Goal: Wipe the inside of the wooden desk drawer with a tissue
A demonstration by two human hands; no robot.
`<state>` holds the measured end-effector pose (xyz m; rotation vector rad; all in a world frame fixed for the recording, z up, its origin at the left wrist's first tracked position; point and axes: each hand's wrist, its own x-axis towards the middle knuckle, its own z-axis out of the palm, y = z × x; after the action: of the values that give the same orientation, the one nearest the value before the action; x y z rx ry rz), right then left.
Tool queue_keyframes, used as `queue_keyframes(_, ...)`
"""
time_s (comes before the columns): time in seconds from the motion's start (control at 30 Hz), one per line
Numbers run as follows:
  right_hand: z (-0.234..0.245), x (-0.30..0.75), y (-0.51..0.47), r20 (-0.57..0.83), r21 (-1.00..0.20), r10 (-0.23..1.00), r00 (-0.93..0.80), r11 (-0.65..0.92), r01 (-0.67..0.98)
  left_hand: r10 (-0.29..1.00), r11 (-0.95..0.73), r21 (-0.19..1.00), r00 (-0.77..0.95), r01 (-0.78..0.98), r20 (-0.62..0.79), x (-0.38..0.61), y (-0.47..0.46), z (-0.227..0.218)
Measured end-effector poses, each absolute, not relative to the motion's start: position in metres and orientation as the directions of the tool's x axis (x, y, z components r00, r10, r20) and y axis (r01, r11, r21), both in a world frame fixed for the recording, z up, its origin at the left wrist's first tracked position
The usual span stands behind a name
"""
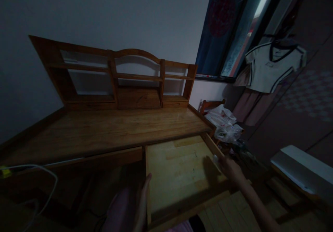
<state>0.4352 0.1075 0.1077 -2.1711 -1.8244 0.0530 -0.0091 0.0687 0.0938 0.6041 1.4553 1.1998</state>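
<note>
A wooden desk (104, 129) with a shelf hutch (114, 79) stands against the wall. Its right drawer (179, 169) is pulled out and shows a bare pale bottom. My right hand (230, 169) rests at the drawer's right side rail, fingers curled around a small pale thing I cannot make out. Near the drawer's left rail is my left hand (143, 200), fingers stretched out flat and holding nothing.
A white cable (49, 178) runs from a yellow plug (4, 172) at the desk's left edge. Plastic bags (225, 124) lie on a chair right of the desk. A white shirt (273, 67) hangs by the window. A low white-topped surface (301, 169) sits far right.
</note>
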Motion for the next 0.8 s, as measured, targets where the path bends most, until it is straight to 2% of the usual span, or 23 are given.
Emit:
queue_keyframes(0.1, 0.103, 0.439, 0.12, 0.055, -0.134, 0.979, 0.195, -0.186, 0.973, 0.856, 0.336, 0.893, -0.299, -0.299, -0.422, 0.008, 0.062, 0.09)
queue_keyframes(0.23, 0.099, 0.44, 0.131, 0.01, -0.115, 0.98, 0.2, -0.198, 0.973, 0.841, 0.312, 0.885, -0.333, -0.345, -0.426, 0.016, 0.058, 0.087)
queue_keyframes(0.4, 0.092, 0.441, 0.137, 0.022, -0.179, 0.979, 0.205, -0.197, 0.964, 0.836, 0.295, 0.887, -0.354, -0.356, -0.42, 0.016, 0.058, 0.085)
queue_keyframes(0.8, 0.075, 0.43, 0.142, -0.062, -0.367, 0.998, -0.005, -0.018, 0.93, 0.846, 0.309, 0.9, -0.344, -0.307, -0.408, 0.015, 0.057, 0.082)
